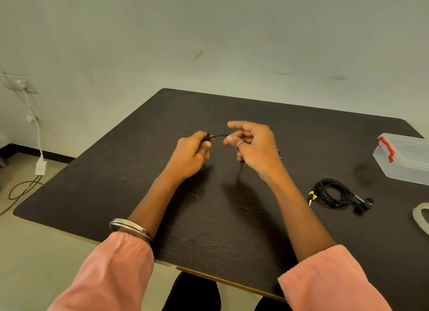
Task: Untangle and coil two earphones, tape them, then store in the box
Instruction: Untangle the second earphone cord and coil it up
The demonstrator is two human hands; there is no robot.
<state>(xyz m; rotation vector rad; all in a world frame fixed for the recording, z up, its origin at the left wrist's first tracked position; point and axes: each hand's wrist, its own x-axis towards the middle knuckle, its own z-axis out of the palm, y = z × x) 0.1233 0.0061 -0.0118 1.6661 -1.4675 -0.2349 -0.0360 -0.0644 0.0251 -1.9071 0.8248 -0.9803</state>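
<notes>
Both hands are raised over the middle of the dark table [116, 194], towards its far edge, with a thin black cord [218, 136] stretched in a short, slightly sagging line between them. The left hand [191, 155] has its fingers curled round one end of the cord, where a small black lump sits against the thumb (an earbud or plug; it is too blurred to tell which). The right hand [251, 145] pinches the other end between thumb and a finger, its forefinger pointing out towards the far edge and a ring on one finger; a bit of cord hangs below this hand, casting a thin shadow on the table. The second earphone [334, 193] lies near the right edge, well apart from the hands: a loose black coil of several loops, with a yellow-marked plug poking out on its left side and two black earbuds on its right. Beyond it, at the far right corner, stands a clear plastic box [406, 159] with a red latch. A pale roll of tape [420, 215] is cut off by the right edge of the view, just beside the coil.
</notes>
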